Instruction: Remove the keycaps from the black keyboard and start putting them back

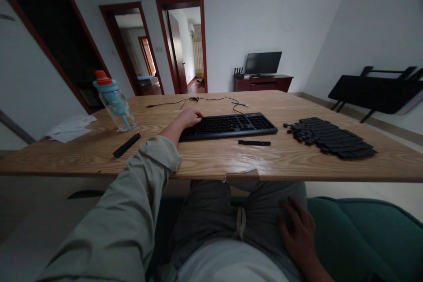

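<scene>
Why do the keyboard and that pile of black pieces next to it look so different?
The keyboard is one flat, neat board; the pile is many small loose pieces heaped up. The left hand rests on the keyboard's end; nothing touches the pile. The keyboard lies mid-table, the pile off to the right. Both are black and lie on the wooden table.

On the wooden table (211, 158), the left hand (190, 117) rests on the black keyboard's (231, 125) left end, with a black bar (254, 142) before it, what seem loose black keycaps (330, 137) right, and a blue water bottle (114, 101) left.
</scene>
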Tool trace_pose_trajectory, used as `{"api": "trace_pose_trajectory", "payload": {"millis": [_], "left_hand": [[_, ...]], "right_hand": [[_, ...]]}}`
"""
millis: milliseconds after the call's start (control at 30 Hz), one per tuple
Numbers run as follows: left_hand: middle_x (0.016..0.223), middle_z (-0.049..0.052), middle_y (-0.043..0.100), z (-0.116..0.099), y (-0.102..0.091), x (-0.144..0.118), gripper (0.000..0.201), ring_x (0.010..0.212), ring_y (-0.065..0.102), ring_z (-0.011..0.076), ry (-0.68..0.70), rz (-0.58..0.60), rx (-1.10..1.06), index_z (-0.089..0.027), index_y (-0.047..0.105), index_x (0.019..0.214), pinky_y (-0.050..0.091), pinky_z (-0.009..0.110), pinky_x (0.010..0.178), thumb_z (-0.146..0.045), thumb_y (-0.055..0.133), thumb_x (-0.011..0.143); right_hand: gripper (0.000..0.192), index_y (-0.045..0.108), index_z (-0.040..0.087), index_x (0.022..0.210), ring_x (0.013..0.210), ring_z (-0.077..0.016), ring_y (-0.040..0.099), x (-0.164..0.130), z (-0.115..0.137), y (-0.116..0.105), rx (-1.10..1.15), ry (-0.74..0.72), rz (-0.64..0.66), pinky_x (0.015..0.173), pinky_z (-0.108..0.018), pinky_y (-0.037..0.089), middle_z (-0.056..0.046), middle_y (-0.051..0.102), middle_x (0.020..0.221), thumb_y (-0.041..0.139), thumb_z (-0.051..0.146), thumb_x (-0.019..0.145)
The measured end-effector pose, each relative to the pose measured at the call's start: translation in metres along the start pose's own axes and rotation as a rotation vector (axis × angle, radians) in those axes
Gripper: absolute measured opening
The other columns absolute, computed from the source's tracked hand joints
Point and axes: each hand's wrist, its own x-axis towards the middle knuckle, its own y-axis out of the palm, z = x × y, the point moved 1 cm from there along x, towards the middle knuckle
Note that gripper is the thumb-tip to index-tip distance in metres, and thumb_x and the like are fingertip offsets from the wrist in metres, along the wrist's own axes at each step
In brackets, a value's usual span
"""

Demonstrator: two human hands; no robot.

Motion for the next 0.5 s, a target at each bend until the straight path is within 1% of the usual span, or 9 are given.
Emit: {"api": "trace_pose_trajectory", "payload": {"millis": [100, 200, 300, 400, 500], "left_hand": [[0.093, 0.006, 0.078, -0.004, -0.002, 0.001, 0.027, 0.086, 0.068, 0.0208, 0.005, 0.023, 0.085, -0.02, 0.081, 0.104, 0.05, 0.03, 0.086, -0.022, 0.065, 0.082], [0.095, 0.007, 0.078, -0.013, -0.002, 0.0, 0.029, 0.094, 0.068, 0.0243, 0.01, 0.061, 0.223, -0.022, 0.081, 0.103, 0.049, 0.032, 0.09, -0.018, 0.065, 0.08], [0.094, 0.008, 0.076, -0.026, 0.001, -0.004, 0.034, 0.097, 0.067, 0.0264, -0.04, 0.095, 0.333, -0.023, 0.081, 0.103, 0.048, 0.034, 0.09, -0.01, 0.064, 0.076], [0.094, 0.011, 0.075, -0.038, 0.005, -0.008, 0.032, 0.098, 0.067, 0.0286, -0.087, 0.095, 0.372, -0.018, 0.08, 0.1, 0.048, 0.036, 0.089, -0.006, 0.063, 0.077], [0.095, 0.014, 0.073, -0.043, 0.006, -0.009, 0.027, 0.099, 0.066, 0.0299, -0.098, 0.089, 0.379, -0.015, 0.079, 0.099, 0.048, 0.038, 0.089, -0.007, 0.062, 0.079]], "right_hand": [[0.033, 0.061, 0.021, 0.121, 0.115, -0.0336, 0.057, 0.0, 0.0, 0.0, 0.003, 0.01, 0.008, 0.093, -0.053, 0.046, -0.015, 0.056, 0.135, 0.053, 0.038, 0.093], [0.033, 0.061, 0.021, 0.121, 0.116, -0.0334, 0.057, 0.0, 0.0, -0.001, 0.012, 0.017, 0.006, 0.095, -0.053, 0.046, -0.015, 0.056, 0.135, 0.054, 0.037, 0.093], [0.033, 0.061, 0.021, 0.12, 0.117, -0.0334, 0.057, 0.001, 0.001, -0.001, 0.018, 0.014, 0.0, 0.095, -0.053, 0.045, -0.015, 0.056, 0.135, 0.054, 0.037, 0.093], [0.033, 0.061, 0.022, 0.121, 0.117, -0.0331, 0.056, 0.003, 0.002, -0.001, 0.019, 0.029, 0.002, 0.096, -0.054, 0.044, -0.015, 0.056, 0.135, 0.053, 0.037, 0.093], [0.034, 0.061, 0.022, 0.122, 0.117, -0.0325, 0.056, 0.003, 0.002, -0.001, 0.019, 0.028, 0.0, 0.096, -0.053, 0.044, -0.015, 0.056, 0.135, 0.054, 0.037, 0.092]]}}
